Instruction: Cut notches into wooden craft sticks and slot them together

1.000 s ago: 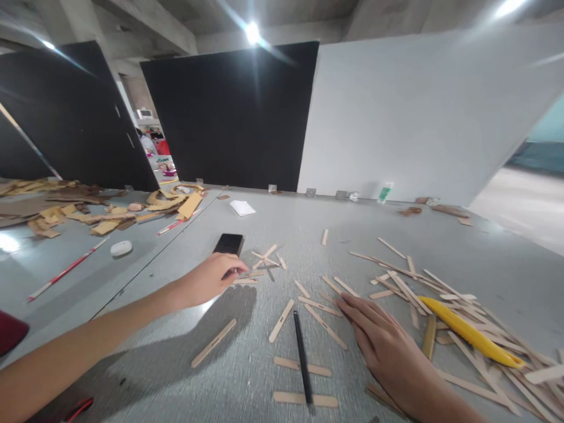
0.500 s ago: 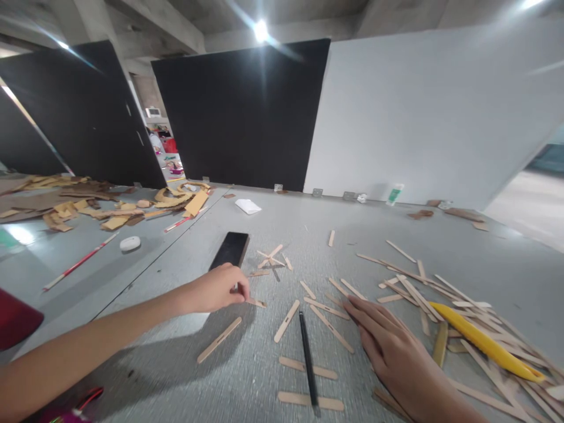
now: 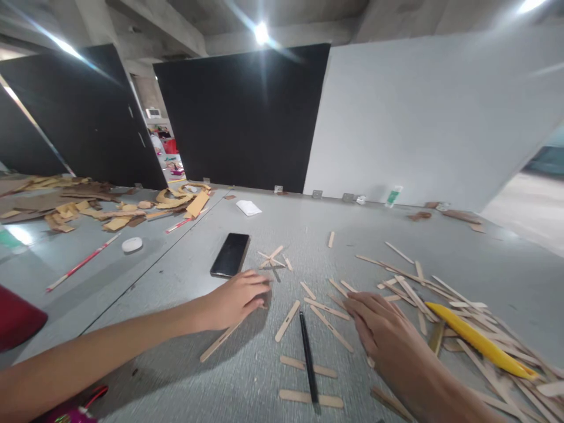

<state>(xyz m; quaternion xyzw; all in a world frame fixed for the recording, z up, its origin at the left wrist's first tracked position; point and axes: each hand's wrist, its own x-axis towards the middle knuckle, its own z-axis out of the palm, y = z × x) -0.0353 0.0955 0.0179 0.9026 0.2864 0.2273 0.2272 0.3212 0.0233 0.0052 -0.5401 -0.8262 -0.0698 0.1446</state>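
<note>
My left hand reaches across the grey table, fingers stretched forward and lying low over small wooden stick pieces beside a black phone. Whether a stick is under its fingers is hidden. My right hand rests palm down with fingers slightly curled on scattered wooden craft sticks. A black pen lies between my hands across two flat sticks. A longer stick lies just below my left wrist.
A yellow tool lies on the stick heap at right. Cardboard scraps, a red-white rod and a white round object cover the left table. A white paper and a green-white tube sit far back.
My left hand has slid right and toward me, from the phone's near end to the sticks, its fingers opening out. My right hand lifted slightly and curled its fingers.
</note>
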